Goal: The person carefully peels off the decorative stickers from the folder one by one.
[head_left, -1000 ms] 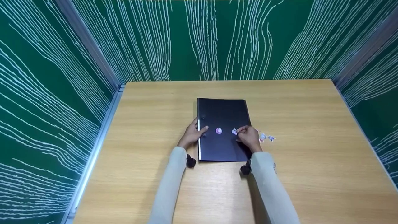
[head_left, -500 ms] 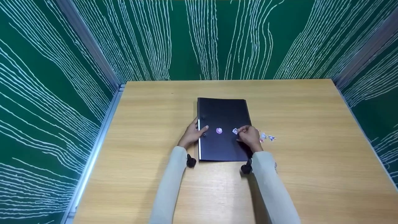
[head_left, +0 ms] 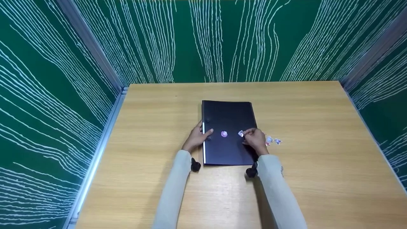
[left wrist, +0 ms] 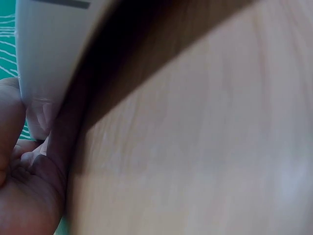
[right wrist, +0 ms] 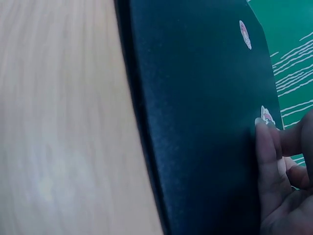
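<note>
A black folder [head_left: 229, 114] with a white strip along its left spine lies on the table. My left hand [head_left: 194, 138] grips that spine, thumb on the cover; in the left wrist view its fingers [left wrist: 63, 137] reach beneath the edge. Over the right part of the cover, my right hand [head_left: 255, 140] pinches a small pinkish-white sticker [head_left: 240, 133] between thumb and finger. The right wrist view shows this sticker [right wrist: 267, 115] at the fingertips; whether it touches the cover, I cannot tell. A round pink sticker [head_left: 224, 134] lies on the cover, left of the pinched one.
Several small cut-out stickers [head_left: 269, 139] lie on the wooden table [head_left: 159, 114] just right of the folder, partly hidden by the right hand. Green panels [head_left: 181, 41] with white wavy lines stand along the table's back and sides.
My right hand and the pinched sticker have shifted very slightly to the right. The left hand keeps its hold on the folder, and the loose stickers lie as before.
</note>
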### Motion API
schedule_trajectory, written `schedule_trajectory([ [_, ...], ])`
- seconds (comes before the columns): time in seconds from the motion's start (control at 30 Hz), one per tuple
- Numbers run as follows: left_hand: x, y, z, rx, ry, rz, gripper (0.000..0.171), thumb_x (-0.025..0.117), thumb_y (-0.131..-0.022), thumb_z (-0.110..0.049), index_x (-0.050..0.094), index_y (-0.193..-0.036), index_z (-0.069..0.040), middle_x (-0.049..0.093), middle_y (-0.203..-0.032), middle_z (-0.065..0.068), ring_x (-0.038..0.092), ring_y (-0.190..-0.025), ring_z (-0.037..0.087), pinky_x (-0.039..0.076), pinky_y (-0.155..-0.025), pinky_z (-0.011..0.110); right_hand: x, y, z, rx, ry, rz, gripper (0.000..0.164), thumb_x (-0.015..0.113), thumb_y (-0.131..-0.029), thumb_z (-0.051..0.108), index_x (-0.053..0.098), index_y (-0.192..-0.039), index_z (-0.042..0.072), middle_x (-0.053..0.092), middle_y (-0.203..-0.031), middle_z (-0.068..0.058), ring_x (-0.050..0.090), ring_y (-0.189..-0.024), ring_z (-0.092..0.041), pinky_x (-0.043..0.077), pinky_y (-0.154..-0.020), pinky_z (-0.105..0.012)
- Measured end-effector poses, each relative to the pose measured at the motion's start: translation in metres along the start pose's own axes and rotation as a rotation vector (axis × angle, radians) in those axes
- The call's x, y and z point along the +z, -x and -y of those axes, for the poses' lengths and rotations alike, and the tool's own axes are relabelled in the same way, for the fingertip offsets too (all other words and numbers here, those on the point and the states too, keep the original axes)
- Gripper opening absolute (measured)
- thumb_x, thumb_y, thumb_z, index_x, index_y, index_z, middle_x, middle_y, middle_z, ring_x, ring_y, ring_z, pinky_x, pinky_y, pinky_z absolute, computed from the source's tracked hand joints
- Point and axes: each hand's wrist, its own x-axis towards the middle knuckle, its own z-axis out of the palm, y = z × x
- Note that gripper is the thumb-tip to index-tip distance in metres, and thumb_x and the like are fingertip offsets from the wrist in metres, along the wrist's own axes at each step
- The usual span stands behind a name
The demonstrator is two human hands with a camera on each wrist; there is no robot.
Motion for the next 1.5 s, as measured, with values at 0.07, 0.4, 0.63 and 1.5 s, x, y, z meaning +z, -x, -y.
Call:
schedule_trajectory([
  [0.07, 0.000, -0.001, 0.000, 0.008, 0.013, 0.001, 0.073, 0.063, -0.098, -0.030, 0.023, -0.159, -0.025, 0.056, -0.145, 0.011, 0.068, -0.109, 0.017, 0.054, -0.098, 0.033, 0.000, 0.000, 0.001, 0.002, 0.005, -0.002, 0.016, 0.057, -0.089, 0.008, 0.063, -0.095, -0.006, 0.054, -0.066, 0.005, 0.060, -0.048, -0.002, 0.056, -0.052, -0.021],
  [0.4, 0.001, -0.002, 0.002, 0.042, 0.080, 0.007, 0.073, 0.064, -0.098, -0.022, 0.024, -0.159, -0.021, 0.058, -0.143, 0.015, 0.069, -0.103, 0.017, 0.058, -0.085, 0.028, 0.001, 0.001, 0.004, 0.035, -0.021, -0.002, 0.014, 0.058, -0.089, 0.007, 0.064, -0.092, -0.005, 0.054, -0.066, 0.005, 0.060, -0.048, -0.002, 0.056, -0.053, -0.020],
  [0.63, 0.001, 0.000, 0.003, 0.020, 0.109, 0.009, 0.073, 0.063, -0.098, -0.023, 0.023, -0.159, -0.023, 0.058, -0.142, 0.015, 0.071, -0.103, 0.020, 0.059, -0.083, 0.031, 0.001, 0.002, 0.006, 0.057, -0.046, 0.013, 0.015, 0.059, -0.090, 0.005, 0.064, -0.097, -0.006, 0.054, -0.067, 0.005, 0.059, -0.051, -0.003, 0.057, -0.055, -0.020],
  [1.5, 0.001, 0.000, 0.004, 0.024, 0.114, 0.021, 0.072, 0.064, -0.098, -0.024, 0.025, -0.159, -0.023, 0.058, -0.142, 0.016, 0.072, -0.104, 0.025, 0.060, -0.083, 0.032, -0.015, 0.006, 0.009, 0.111, -0.087, 0.142, 0.019, 0.052, -0.096, 0.000, 0.057, -0.112, -0.009, 0.055, -0.084, -0.003, 0.063, -0.062, -0.007, 0.060, -0.065, -0.023],
])
